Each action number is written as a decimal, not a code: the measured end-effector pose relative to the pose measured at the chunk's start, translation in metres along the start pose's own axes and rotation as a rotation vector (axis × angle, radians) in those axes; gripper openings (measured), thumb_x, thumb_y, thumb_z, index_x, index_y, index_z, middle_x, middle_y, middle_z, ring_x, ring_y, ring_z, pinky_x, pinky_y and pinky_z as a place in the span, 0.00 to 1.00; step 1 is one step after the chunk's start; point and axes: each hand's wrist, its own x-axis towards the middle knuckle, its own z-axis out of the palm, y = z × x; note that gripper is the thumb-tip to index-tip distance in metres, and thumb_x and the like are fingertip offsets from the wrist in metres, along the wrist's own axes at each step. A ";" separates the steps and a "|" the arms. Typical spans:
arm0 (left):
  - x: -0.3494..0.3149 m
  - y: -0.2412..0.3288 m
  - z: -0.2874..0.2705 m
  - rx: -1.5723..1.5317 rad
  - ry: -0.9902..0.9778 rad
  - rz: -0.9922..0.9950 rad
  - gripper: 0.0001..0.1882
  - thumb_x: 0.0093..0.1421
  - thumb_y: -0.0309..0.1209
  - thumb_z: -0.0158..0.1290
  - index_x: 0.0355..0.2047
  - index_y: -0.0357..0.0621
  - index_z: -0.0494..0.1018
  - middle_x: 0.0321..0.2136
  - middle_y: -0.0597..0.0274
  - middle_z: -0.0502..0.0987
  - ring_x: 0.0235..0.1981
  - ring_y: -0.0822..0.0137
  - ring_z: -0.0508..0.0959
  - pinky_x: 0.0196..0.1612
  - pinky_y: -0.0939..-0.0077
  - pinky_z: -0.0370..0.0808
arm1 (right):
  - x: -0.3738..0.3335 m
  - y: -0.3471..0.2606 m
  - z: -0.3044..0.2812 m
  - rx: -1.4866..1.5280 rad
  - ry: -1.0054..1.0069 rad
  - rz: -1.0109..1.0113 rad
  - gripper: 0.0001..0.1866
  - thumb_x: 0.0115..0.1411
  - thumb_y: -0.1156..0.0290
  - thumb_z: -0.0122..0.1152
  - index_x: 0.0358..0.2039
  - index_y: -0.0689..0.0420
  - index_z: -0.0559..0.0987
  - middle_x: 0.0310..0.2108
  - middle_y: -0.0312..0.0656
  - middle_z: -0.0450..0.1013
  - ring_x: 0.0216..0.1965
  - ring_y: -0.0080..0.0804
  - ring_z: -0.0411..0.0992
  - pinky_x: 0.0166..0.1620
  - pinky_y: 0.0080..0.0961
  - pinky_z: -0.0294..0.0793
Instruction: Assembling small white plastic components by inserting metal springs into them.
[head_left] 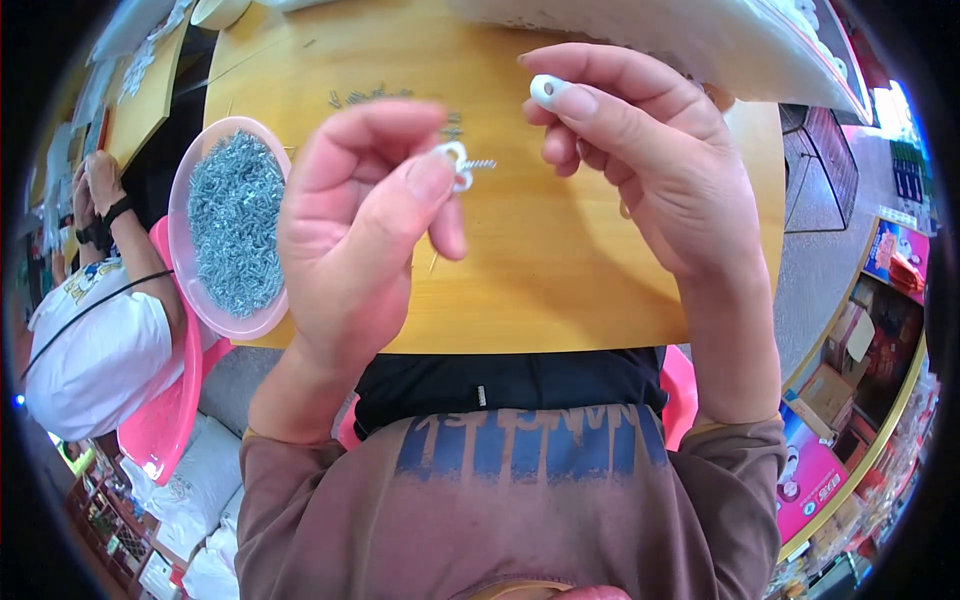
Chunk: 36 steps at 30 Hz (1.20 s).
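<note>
My left hand [350,215] pinches a small white plastic piece [463,182] between thumb and fingers. From that piece a silver screw [483,164] sticks out toward the right. My right hand [660,140], raised over the far side of the wooden table [540,300], grips a second white plastic piece [544,90] with a round hole in it. The two pieces are apart. Beside my left hand stands a pale pink oval basin [178,250] heaped with small silver screws [238,225]. Loose screws [362,97] lie on the table beyond my left hand.
A large clear plastic bag [700,45] covers the table's far right part, with white pieces [805,15] at its end. On the left, another person [105,340] sits on a pink chair [165,420]. A wire-frame rack [820,165] and a box-filled shelf [850,370] stand right.
</note>
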 end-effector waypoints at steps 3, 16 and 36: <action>0.012 0.006 0.015 0.080 0.107 0.028 0.12 0.54 0.23 0.42 0.39 0.32 0.65 0.19 0.65 0.67 0.16 0.78 0.64 0.21 0.87 0.60 | 0.000 -0.003 0.007 0.218 0.000 0.081 0.12 0.53 0.73 0.50 0.38 0.63 0.70 0.26 0.38 0.69 0.24 0.19 0.66 0.27 0.14 0.65; 0.022 -0.016 -0.001 -0.024 0.004 -0.016 0.10 0.53 0.22 0.45 0.36 0.32 0.67 0.23 0.63 0.70 0.19 0.77 0.68 0.24 0.87 0.64 | 0.002 0.013 -0.001 0.306 -0.069 0.075 0.13 0.53 0.73 0.49 0.40 0.63 0.69 0.27 0.38 0.69 0.26 0.22 0.66 0.30 0.16 0.65; 0.021 -0.016 -0.007 -0.046 -0.043 -0.087 0.10 0.54 0.23 0.44 0.37 0.32 0.66 0.22 0.65 0.69 0.20 0.80 0.68 0.25 0.89 0.65 | 0.005 0.018 0.001 0.302 -0.054 0.163 0.10 0.53 0.71 0.50 0.35 0.63 0.69 0.25 0.39 0.68 0.23 0.21 0.65 0.29 0.16 0.66</action>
